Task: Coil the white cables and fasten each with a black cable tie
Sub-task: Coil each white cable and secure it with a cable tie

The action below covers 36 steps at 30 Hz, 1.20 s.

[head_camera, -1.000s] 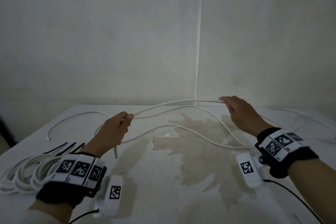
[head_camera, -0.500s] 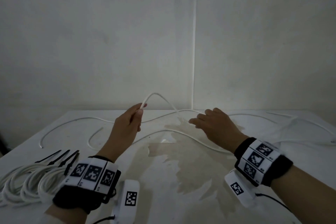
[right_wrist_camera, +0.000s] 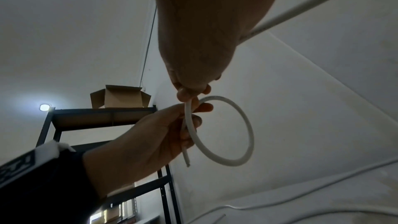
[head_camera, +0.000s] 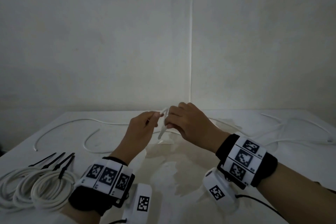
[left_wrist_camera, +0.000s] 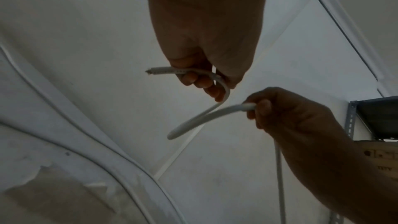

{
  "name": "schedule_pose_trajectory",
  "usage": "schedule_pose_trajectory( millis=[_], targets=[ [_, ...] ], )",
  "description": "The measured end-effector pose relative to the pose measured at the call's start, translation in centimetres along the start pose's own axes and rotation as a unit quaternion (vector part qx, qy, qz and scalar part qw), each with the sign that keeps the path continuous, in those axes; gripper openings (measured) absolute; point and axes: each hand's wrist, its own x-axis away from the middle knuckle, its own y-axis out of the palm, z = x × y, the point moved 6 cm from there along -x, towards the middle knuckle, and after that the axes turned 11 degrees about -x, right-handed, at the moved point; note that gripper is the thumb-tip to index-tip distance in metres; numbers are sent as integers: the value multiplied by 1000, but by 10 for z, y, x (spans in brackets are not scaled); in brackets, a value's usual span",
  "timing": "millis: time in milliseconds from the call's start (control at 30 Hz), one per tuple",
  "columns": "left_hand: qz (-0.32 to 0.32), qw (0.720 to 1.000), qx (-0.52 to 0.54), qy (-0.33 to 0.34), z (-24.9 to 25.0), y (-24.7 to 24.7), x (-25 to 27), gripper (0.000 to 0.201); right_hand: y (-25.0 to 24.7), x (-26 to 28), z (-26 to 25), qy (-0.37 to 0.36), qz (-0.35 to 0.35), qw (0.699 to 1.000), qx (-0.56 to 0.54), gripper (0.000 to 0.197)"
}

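A white cable [head_camera: 162, 131] is held above the table between both hands, with its short cut end hanging down. My left hand [head_camera: 154, 116] pinches it near that end. My right hand [head_camera: 171, 120] grips it just beside, fingers curled. In the right wrist view the cable [right_wrist_camera: 249, 135] forms one small round loop between the two hands. In the left wrist view the loop [left_wrist_camera: 193, 120] shows edge-on below my left hand [left_wrist_camera: 200, 81]. Three coiled cables [head_camera: 45, 189] lie at the near left, each fastened with a black tie [head_camera: 61, 169].
Loose white cables [head_camera: 63, 125] trail over the far left of the white table [head_camera: 300, 165], and more cable [head_camera: 291, 127] lies at the far right. A brown stain [head_camera: 172, 169] marks the middle. A wall stands right behind the table. A dark shelf with a cardboard box [right_wrist_camera: 120, 98] stands off to one side.
My hands have come together and risen. The right hand, open over the table half a second ago, now grips the cable, which is bent into a small loop.
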Motion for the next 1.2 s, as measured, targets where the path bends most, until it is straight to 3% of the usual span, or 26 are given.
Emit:
schedule_pose_trajectory(
  millis=[67,167,300,500,900,1067,1200],
  targets=[
    [-39,998,44,-35,-1,9,4,35,-4,-3,3,33,15,998,-43,28],
    [-92,992,78,-27,3,21,9,45,-8,-4,16,115,5,989,-97,28],
    [-136,990,28,-4,9,31,10,32,-5,7,31,266,-62,946,-174,22],
    [-145,986,79,-4,14,33,11,35,-16,21,49,342,-28,919,-196,18],
    [-140,976,159,-50,17,25,4,33,-7,26,37,378,-49,826,-415,27],
    [-136,978,151,-49,22,22,0,33,-15,26,42,369,10,845,-387,22],
    [-143,983,111,-23,25,20,-4,31,-19,28,43,372,5,842,-391,18]
  ],
)
